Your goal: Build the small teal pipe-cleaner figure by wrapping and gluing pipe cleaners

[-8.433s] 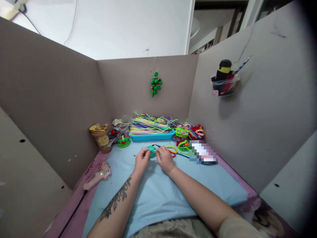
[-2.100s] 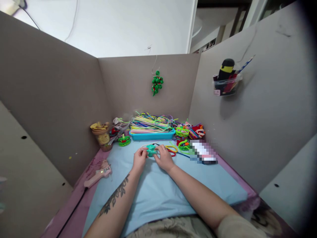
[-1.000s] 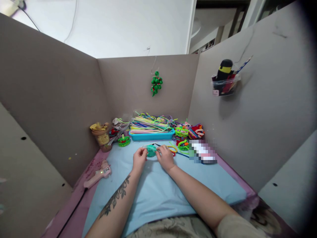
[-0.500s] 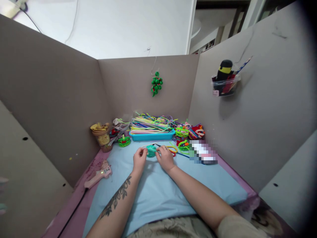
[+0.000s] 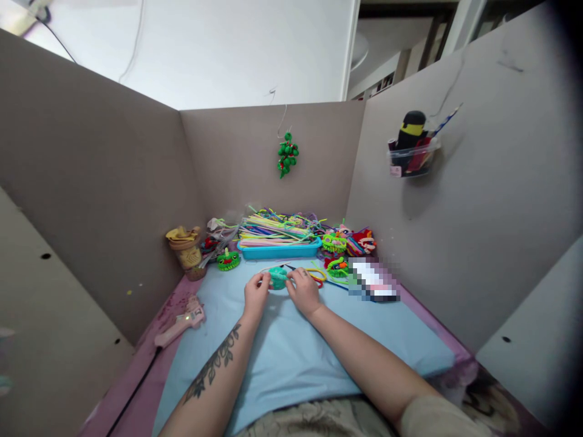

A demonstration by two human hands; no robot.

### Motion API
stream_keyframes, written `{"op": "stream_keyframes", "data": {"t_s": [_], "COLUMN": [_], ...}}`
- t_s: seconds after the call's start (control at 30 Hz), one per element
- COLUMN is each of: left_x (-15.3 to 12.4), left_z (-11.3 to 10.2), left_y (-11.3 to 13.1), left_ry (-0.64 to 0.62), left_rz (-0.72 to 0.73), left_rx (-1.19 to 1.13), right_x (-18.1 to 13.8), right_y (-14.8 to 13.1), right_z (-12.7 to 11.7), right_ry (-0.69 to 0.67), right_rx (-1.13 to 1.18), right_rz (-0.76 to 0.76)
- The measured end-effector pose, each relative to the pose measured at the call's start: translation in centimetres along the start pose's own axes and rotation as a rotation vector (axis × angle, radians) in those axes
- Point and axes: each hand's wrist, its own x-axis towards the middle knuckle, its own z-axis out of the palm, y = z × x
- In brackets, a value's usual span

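A teal fuzzy piece, seemingly of pipe cleaner (image 5: 278,277), is held between my two hands above the blue cloth (image 5: 291,352). My left hand (image 5: 257,292) pinches its left edge with thumb and fingertips. On the opposite edge, the fingers of my right hand (image 5: 303,290) are closed, partly covering it. Just behind my right hand lie scissors (image 5: 320,277) with yellow and red handles. Loose thin strands show behind the teal piece, too small to make out fully.
A blue tray (image 5: 280,250) heaped with pipe cleaners stands at the back. Green frog-like figure (image 5: 228,260), pink glue gun (image 5: 184,321) with a cord and a brown cup (image 5: 187,255) are on the left. At right are colourful figures (image 5: 337,244) and a blurred-out device (image 5: 376,279).
Both hands stay almost in place with the teal piece between them. The piece looks very slightly turned; the view has shifted a little.
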Motion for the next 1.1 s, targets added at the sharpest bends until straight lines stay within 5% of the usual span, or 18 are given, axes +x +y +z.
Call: {"op": "stream_keyframes", "data": {"t_s": [0.6,0.87,1.1], "left_x": [0.3,0.5,0.3], "left_z": [0.0,0.2,0.4], "left_y": [-1.0,-1.6,-1.4], "left_ry": [-0.026,-0.056,-0.083], "left_rz": [0.015,-0.018,0.015], "left_rx": [0.032,-0.022,-0.021], "right_x": [-0.1,0.0,0.1], "right_y": [0.4,-0.3,-0.4], "right_z": [0.4,-0.3,-0.4], "right_ry": [0.017,-0.057,-0.074], "right_rx": [-0.066,0.189,0.181], "right_rz": [-0.008,-0.055,-0.071]}}
